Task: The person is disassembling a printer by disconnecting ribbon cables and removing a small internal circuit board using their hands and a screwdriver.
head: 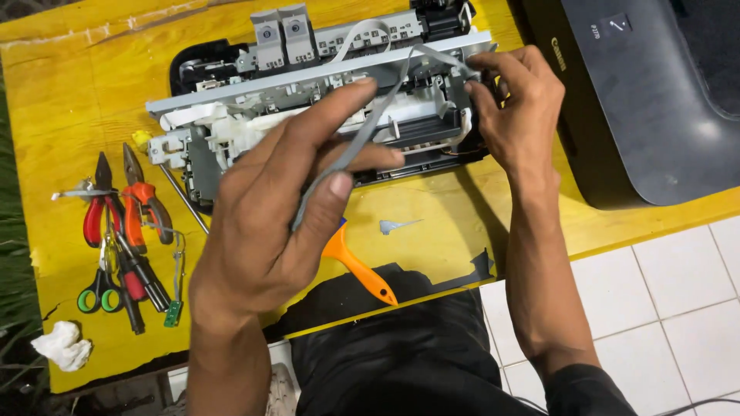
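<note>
- We see a yellow wooden tabletop [432, 231] with chipped edges, and white floor tiles [678, 293] at lower right.
- Left hand [285, 208] is raised over the table, thumb and fingers pinched shut on a thin grey flat ribbon strip [362, 139].
- The strip runs up and right from that hand to the opened printer mechanism of grey metal and white plastic [324, 100], which lies in the middle of the table.
- Right hand [516, 108] is at the mechanism's right end, fingertips closed on the strip's upper end where it meets the frame.
- Black printer cover shell [647, 100] lies at right, just beside the mechanism.
- Left of the mechanism: red-handled pliers [99, 208], orange-handled pliers [142, 204], green-handled scissors [99, 296], crumpled white tissue [63, 344].
- Orange plastic pry tool [358, 270] lies near the front edge, below the left hand.
</note>
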